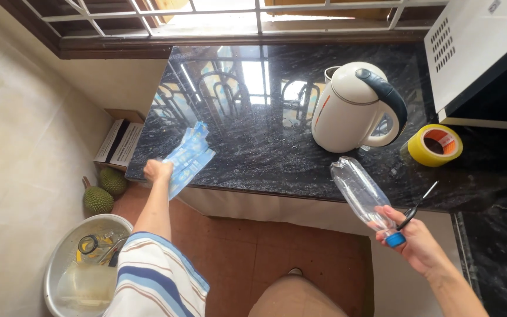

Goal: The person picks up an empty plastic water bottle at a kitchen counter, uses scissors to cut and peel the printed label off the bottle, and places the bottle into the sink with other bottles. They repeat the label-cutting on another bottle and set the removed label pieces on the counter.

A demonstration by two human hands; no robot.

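Right hand [418, 243] grips the clear plastic bottle [362, 194] at its blue-capped neck, with scissors [416, 206] alongside. Left hand [158, 170] pinches the blue label [190, 157]; a firm neck grip seems advisable.

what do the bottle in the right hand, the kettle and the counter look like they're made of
The bottle looks like thin clear plastic: see-through, with a blue cap. The kettle seems to be glossy cream plastic or enamelled metal, which one is unclear, with a black handle. The counter looks like polished dark stone, streaked and mirroring the window bars.
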